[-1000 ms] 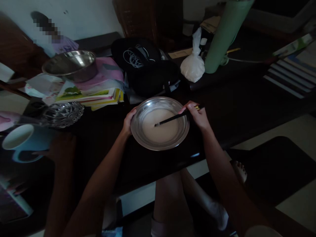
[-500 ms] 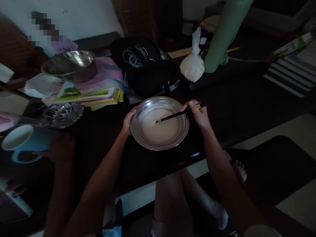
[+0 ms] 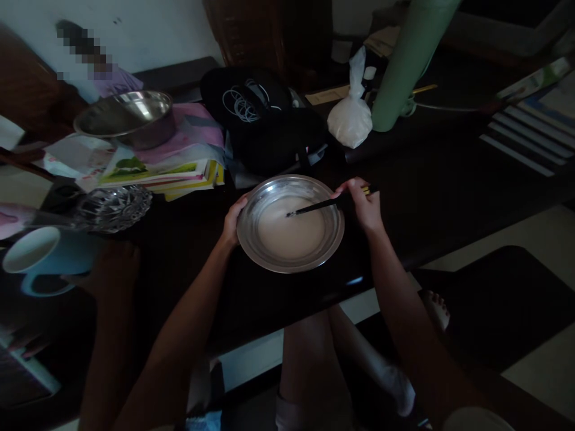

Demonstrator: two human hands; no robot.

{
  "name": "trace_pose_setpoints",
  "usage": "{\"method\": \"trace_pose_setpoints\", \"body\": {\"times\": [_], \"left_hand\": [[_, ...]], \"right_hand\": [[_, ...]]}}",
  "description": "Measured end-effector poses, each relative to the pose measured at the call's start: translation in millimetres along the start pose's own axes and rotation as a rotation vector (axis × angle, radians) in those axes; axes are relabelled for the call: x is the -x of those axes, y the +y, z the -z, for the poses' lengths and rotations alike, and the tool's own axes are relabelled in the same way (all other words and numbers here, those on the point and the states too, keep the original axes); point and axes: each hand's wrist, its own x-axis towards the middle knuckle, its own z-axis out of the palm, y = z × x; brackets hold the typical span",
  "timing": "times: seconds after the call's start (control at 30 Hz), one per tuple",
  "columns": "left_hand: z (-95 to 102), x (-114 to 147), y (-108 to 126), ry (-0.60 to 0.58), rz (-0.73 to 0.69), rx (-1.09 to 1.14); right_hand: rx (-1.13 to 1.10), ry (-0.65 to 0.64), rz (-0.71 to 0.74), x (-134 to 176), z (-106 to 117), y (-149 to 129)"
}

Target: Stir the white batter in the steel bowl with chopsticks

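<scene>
Metal bowl [image 3: 291, 267]: on or just above my desk [image 3: 431, 197].
Pale liquid [image 3: 291, 236]: already inside the bowl; whether evenly blended, I cannot tell.
Black stick [image 3: 317, 206]: tip at the liquid; my work with it looks unfinished.
Left hand [image 3: 233, 219]: gripping the bowl's left rim.
Right hand [image 3: 363, 202]: holding the stick, beside the bowl's right rim.
White bag [image 3: 350, 124]: gathered at the neck, beyond the bowl.

Left hand [image 3: 233, 221] partly hidden, probably behind bowl [image 3: 250, 238]

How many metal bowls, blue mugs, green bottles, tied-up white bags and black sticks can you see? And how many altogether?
Metal bowls: 2
Blue mug: 1
Green bottle: 1
Tied-up white bag: 1
Black stick: 1
Total: 6
</scene>
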Motion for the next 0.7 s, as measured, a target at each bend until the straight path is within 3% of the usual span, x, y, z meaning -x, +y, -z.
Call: {"method": "trace_pose_setpoints", "body": {"times": [0.07,0.13,0.27,0.33,0.53,0.6,0.7], "left_hand": [[-0.6,0.4,0.3,-0.008,-0.002,0.0],[-0.6,0.5,0.5,-0.014,-0.003,0.002],[-0.2,0.5,0.3,-0.008,0.011,-0.003],[-0.3,0.8,0.4,-0.011,0.007,-0.011],[-0.8,1.5,1.1,-0.012,0.0,-0.015],[-0.8,1.5,1.1,0.009,0.016,-0.013],[-1.5,1.7,1.2,0.016,0.024,-0.01]], "right_hand": [[-0.02,0.113,-0.026,-0.1,1.3,0.6],[-0.025,0.127,-0.047,1.1,2.2,-0.3],[0.024,-0.095,-0.025,3.3,0.9,-3.8],[0.057,-0.144,0.015,2.7,0.0,-4.3],[-0.008,0.103,-0.042,1.1,1.5,-2.3],[-0.019,0.062,-0.065,2.6,2.1,-2.8],[0.02,-0.098,-0.055,4.5,1.3,-4.5]]}}
